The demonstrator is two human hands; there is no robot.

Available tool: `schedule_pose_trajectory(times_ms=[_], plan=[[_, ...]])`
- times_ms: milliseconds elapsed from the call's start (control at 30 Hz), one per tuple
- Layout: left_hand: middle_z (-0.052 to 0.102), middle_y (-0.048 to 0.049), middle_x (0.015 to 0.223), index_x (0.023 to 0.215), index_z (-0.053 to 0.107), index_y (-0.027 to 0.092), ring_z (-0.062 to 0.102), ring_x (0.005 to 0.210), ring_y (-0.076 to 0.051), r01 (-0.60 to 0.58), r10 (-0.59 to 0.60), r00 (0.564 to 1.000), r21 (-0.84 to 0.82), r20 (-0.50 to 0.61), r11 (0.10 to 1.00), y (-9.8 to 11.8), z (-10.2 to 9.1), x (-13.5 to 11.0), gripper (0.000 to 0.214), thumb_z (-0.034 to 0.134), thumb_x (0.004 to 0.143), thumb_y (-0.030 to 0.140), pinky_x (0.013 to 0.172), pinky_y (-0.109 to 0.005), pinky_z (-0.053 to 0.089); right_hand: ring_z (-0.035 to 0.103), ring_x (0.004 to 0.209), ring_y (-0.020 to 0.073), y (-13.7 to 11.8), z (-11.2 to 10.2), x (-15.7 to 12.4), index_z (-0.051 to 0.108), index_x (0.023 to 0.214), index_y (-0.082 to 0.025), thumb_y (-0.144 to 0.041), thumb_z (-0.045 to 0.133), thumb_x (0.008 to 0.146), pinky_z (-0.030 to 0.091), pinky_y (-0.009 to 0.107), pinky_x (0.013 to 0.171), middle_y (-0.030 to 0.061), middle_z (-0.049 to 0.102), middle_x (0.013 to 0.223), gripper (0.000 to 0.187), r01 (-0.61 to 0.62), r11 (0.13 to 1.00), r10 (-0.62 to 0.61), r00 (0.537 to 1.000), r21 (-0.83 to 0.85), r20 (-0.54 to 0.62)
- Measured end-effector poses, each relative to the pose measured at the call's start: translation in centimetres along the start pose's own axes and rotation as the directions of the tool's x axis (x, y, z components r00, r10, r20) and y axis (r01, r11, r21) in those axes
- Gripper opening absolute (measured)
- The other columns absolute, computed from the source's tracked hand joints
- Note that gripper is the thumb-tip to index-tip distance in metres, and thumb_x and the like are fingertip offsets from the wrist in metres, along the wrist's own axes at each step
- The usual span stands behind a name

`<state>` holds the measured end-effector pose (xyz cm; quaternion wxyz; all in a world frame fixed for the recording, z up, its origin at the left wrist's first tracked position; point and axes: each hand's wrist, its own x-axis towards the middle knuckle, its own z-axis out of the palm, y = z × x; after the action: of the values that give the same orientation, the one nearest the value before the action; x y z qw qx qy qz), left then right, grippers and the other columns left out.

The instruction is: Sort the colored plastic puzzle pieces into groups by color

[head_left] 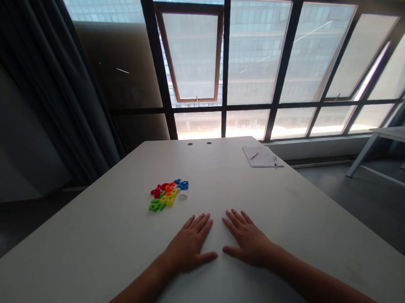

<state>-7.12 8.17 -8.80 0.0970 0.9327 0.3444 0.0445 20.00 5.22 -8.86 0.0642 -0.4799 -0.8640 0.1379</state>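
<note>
My left hand (191, 243) lies palm down on the white table (101, 238), fingers stretched out and thumb pointing inward. Beside it, across a small gap, my right hand (248, 240) rests flat the same way. Neither hand holds anything. Beyond my left hand, up and to the left, sits a loose cluster of small plastic pieces. It has red pieces (156, 192), orange pieces (169, 188), blue pieces (183, 184), yellow pieces (170, 199) and green pieces (155, 206). A small whitish piece (183, 195) lies at the cluster's right side. Both hands are apart from the pieces.
Papers (262, 156) with two pens lie near the table's far right edge. Two dark round spots (200, 143) mark the far end. Behind stand large windows (251, 54) and a dark curtain (59, 86). Another white table (398, 134) stands off to the right.
</note>
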Motion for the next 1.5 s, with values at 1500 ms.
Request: schedule_pose_trajectory(times_ms=[1500], plan=[[0.031, -0.0025, 0.165, 0.158, 0.028, 0.045, 0.032, 0.147, -0.039, 0.416, -0.417, 0.909, 0.078, -0.002, 0.906, -18.1, -5.7, 5.9, 0.072, 0.033, 0.093, 0.077, 0.115, -0.068, 0.015, 0.013, 0.155, 0.0341, 0.2, 0.3, -0.3, 0.031, 0.160, -0.020, -0.074, 0.048, 0.092, 0.004, 0.055, 0.125, 0.0154, 0.018, 0.166, 0.088, 0.026, 0.996, -0.021, 0.997, 0.080, -0.073]])
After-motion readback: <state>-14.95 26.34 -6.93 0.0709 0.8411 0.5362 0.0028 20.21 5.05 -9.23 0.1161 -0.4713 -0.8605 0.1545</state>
